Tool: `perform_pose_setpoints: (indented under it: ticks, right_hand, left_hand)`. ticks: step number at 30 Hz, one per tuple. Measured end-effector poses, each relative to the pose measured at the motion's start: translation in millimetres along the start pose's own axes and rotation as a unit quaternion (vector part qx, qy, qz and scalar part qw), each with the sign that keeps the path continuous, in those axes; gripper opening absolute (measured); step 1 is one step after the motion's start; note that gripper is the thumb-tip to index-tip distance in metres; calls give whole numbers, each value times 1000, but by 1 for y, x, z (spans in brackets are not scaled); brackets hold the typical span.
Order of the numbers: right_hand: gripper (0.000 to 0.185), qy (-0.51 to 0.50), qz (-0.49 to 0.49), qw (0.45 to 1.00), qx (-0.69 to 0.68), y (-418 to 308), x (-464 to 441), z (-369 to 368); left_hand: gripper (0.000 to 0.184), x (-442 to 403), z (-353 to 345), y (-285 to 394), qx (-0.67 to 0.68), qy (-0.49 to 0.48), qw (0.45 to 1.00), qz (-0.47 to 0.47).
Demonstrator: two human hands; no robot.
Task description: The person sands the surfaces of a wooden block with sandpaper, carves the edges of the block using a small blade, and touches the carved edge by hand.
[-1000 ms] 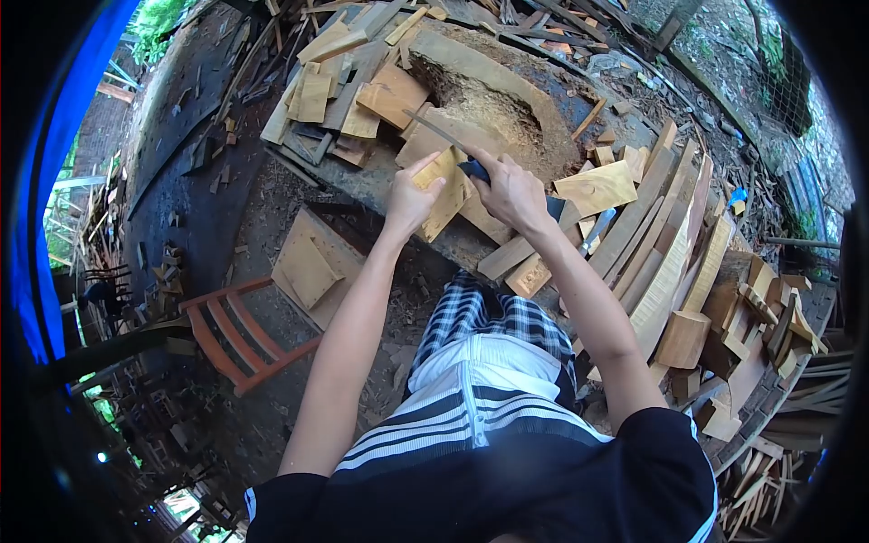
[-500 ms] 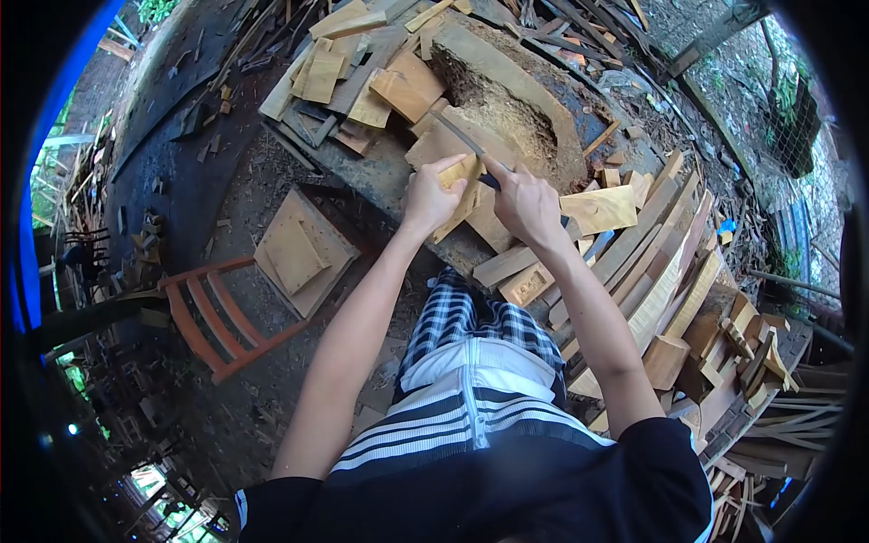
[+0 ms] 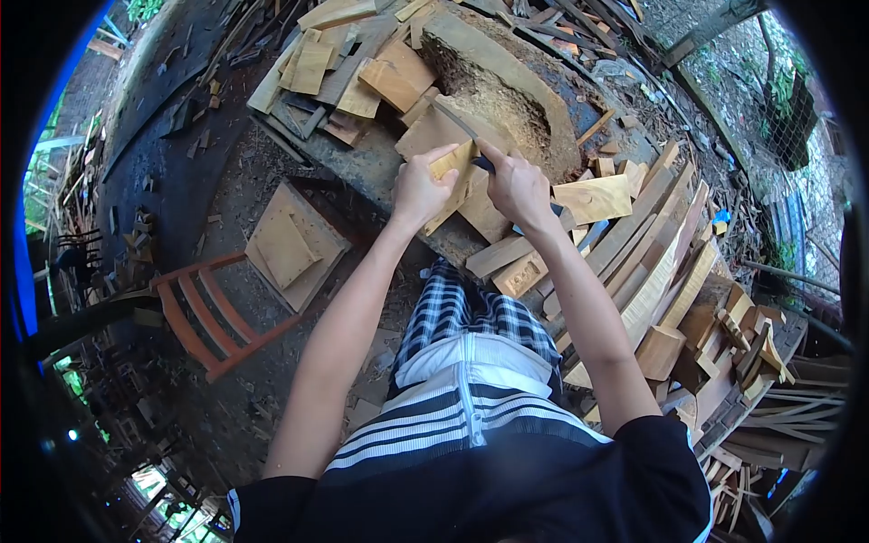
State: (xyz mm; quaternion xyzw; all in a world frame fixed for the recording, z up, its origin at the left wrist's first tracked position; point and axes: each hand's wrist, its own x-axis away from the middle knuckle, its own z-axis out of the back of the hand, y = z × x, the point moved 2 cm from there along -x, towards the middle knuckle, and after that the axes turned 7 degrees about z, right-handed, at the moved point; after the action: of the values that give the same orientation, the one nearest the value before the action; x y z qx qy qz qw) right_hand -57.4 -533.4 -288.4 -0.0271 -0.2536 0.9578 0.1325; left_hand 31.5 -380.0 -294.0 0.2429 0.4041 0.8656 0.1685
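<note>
Head view: a wooden piece (image 3: 463, 161) is being held above the near edge of the bench (image 3: 376, 181), the left hand (image 3: 421, 188) clamping it. The right hand (image 3: 523, 188) is gripping a long dark tool (image 3: 454, 119); I cannot tell whether that is touching the piece. Planks (image 3: 654, 279) are lying toward the right edge.
</note>
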Motion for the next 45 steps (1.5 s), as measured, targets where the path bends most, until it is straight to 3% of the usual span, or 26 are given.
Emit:
perform_pose_setpoints:
  ticks: [4, 8, 10, 11, 19, 23, 25, 28, 30, 33, 39, 45]
  right_hand:
    - [55, 21, 7, 1000, -8, 4, -5, -5]
    - [55, -19, -15, 999, -26, 0, 12, 2]
    - [55, 11, -7, 999, -29, -1, -3, -4]
    - [50, -33, -31, 998, -44, -2, -11, -5]
    - [53, -12, -34, 999, -36, 1, 3, -3]
    - [54, -8, -55, 996, -66, 13, -7, -14]
    - [52, 5, -55, 995, -81, 15, 11, -7]
    - [48, 1, -60, 993, -101, 4, 20, 12]
    - [48, -36, -39, 996, -75, 1, 16, 11]
    - [49, -15, -39, 997, -67, 20, -8, -15]
    - [51, -46, -47, 996, -68, 0, 16, 17]
    - [52, -13, -24, 997, -73, 5, -16, -7]
  left_hand:
    - [41, 1, 2, 1, 17, 0, 999, -33]
    - [40, 6, 2, 6, -15, -5, 1000, -7]
    - [40, 4, 5, 9, -6, 3, 1000, -8]
    - [40, 3, 4, 8, -8, 1, 1000, -13]
    - [41, 4, 2, 3, -3, 9, 1000, -6]
    - [41, 1, 7, 6, 44, -1, 998, -45]
    - [41, 6, 5, 4, 18, -12, 1000, 6]
    - [41, 3, 5, 5, -15, 1, 1000, -11]
    - [41, 4, 4, 2, -3, -5, 1000, -16]
    - [41, 4, 3, -2, 11, -3, 999, -44]
    - [41, 1, 1, -7, 32, -8, 999, -30]
    - [41, -3, 0, -7, 60, 6, 997, -44]
